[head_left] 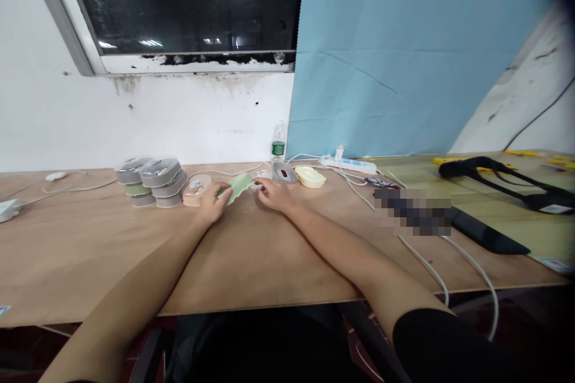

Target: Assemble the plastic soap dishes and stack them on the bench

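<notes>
A thin, light green plastic piece with a wavy edge (pixel 240 187) is gripped at its left side by my left hand (pixel 212 202), which holds it tilted above the table. My right hand (pixel 274 194) is just right of it with fingertips pinched together. Beside those fingertips lies something small and whitish, too blurred to name. Behind my right hand are a clear plastic cover (pixel 263 174) and a grey case (pixel 284 173) with a dark red spot. A pale pink case (pixel 193 192) stands left of my left hand.
Stacked grey cases (pixel 162 175), one greenish, stand at the left. Right of the hands lie a cream-yellow tray (pixel 310 178), a power strip (pixel 353 165) with white cables, a dark phone (pixel 489 231) and a black strap frame (pixel 483 163). A plastic bottle (pixel 278 145) stands by the wall.
</notes>
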